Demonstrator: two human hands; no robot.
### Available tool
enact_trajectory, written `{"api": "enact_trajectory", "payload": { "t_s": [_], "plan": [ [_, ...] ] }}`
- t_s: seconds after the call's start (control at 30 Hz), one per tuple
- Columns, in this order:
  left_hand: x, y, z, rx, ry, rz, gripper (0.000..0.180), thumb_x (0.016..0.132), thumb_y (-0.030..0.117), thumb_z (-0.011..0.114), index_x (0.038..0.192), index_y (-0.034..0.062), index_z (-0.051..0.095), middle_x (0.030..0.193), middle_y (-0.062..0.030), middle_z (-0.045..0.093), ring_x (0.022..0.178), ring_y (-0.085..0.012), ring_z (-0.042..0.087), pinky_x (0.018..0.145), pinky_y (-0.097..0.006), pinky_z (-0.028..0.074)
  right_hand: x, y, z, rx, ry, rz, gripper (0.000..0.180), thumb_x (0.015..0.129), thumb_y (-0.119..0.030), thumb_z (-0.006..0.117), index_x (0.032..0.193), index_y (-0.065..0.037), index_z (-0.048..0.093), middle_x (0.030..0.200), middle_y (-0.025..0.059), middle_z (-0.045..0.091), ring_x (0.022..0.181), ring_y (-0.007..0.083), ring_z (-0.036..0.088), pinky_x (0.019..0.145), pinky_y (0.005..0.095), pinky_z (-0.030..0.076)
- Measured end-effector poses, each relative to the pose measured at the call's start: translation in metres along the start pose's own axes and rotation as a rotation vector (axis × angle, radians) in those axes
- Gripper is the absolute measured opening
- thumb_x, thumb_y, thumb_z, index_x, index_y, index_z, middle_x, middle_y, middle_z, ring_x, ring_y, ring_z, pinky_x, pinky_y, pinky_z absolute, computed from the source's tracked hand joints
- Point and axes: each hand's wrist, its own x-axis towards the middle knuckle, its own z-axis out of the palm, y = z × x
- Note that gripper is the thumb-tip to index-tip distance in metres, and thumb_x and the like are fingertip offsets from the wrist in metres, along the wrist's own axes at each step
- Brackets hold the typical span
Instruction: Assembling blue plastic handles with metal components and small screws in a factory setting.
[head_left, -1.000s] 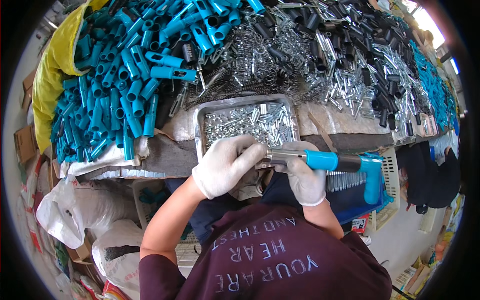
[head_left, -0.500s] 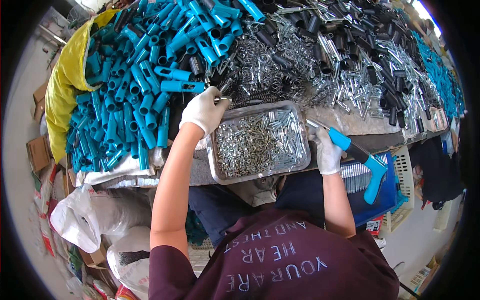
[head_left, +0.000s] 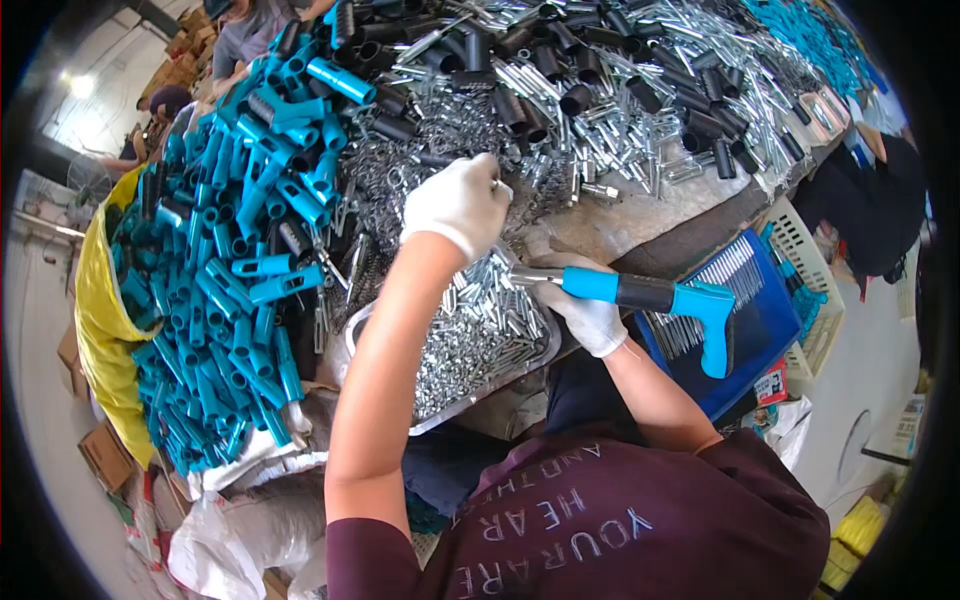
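My right hand (head_left: 587, 318), in a white glove, is closed around the front of a pistol-shaped teal and black tool (head_left: 645, 292). The tool lies almost level, with its metal tip pointing left and its grip hanging at the right. My left hand (head_left: 460, 208), also gloved, is closed above the far side of a metal tray (head_left: 482, 396). A bit of shiny metal shows at its fingertips, too small to name. Short metal pins (head_left: 470, 345) and small fittings fill the tray. Beyond the left hand spreads a heap of coiled springs (head_left: 425, 148).
Teal tubular housings (head_left: 215, 300) are piled at the left beside a yellow sack (head_left: 105, 340). Black sleeves (head_left: 575, 98) and metal rods cover the far table. At the right are a blue tray (head_left: 755, 345) of metal pins and a cream crate (head_left: 825, 300). Other people work at the far left.
The view has swung to the right. My left hand has gone from beside the teal housings to above the tray's far side. The tool in my right hand has turned closer to level.
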Motion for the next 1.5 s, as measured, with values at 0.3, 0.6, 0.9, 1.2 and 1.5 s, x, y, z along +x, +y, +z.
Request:
{"api": "enact_trajectory", "payload": {
  "t_s": [0.3, 0.6, 0.9, 1.2, 1.5],
  "plan": [
    [0.075, 0.023, 0.078, 0.402, 0.093, 0.277, 0.018, 0.082, 0.009, 0.061, 0.097, 0.0108, 0.07, 0.108, -0.0119, 0.065, 0.107, -0.0284, 0.063, 0.088, -0.04, 0.053, 0.002, 0.002, 0.001, 0.024, 0.001, -0.002, 0.027, 0.085, -0.005, 0.072, 0.111, 0.002, 0.068, 0.102, 0.0103, 0.073, 0.087, 0.0129, 0.068, 0.078, 0.0275, 0.055],
    [0.079, 0.012, 0.086, 0.44, 0.076, 0.428, 0.032, 0.084, 0.009, 0.058, 0.115, 0.0157, 0.064, 0.115, -0.0098, 0.059, 0.105, -0.027, 0.062, 0.082, -0.04, 0.055, 0.003, -0.008, -0.008, -0.072, -0.125, -0.061, 0.022, 0.088, -0.007, 0.071, 0.109, -0.001, 0.07, 0.107, 0.0097, 0.071, 0.096, 0.0166, 0.067, 0.085, 0.0309, 0.054],
    [0.069, 0.006, 0.074, 0.195, 0.008, 0.508, 0.048, 0.071, 0.012, 0.076, 0.117, 0.0083, 0.062, 0.122, -0.0126, 0.061, 0.114, -0.0313, 0.058, 0.095, -0.04, 0.05, 0.003, -0.003, -0.005, -0.046, -0.075, -0.09, 0.023, 0.09, -0.009, 0.069, 0.112, -0.001, 0.07, 0.109, 0.0095, 0.071, 0.099, 0.0155, 0.067, 0.089, 0.0302, 0.053],
    [0.058, 0.009, 0.078, 0.25, 0.085, 0.466, 0.05, 0.068, 0.014, 0.077, 0.112, 0.0088, 0.055, 0.104, -0.0133, 0.063, 0.101, -0.0322, 0.063, 0.085, -0.043, 0.054, 0.0, -0.002, 0.001, -0.05, -0.045, -0.074, 0.023, 0.09, -0.008, 0.069, 0.112, 0.0, 0.069, 0.105, 0.008, 0.072, 0.096, 0.0145, 0.068, 0.087, 0.029, 0.053],
    [-0.068, -0.037, 0.02, -1.119, 0.195, -0.114, 0.028, 0.099, 0.025, 0.053, 0.104, 0.0002, 0.065, 0.092, -0.011, 0.066, 0.076, -0.0184, 0.065, 0.074, -0.032, 0.056, -0.008, -0.001, 0.001, -0.114, -0.06, -0.101, 0.022, 0.087, -0.006, 0.07, 0.107, -0.001, 0.07, 0.102, 0.008, 0.072, 0.093, 0.0168, 0.067, 0.084, 0.0329, 0.054]
  ]
}}
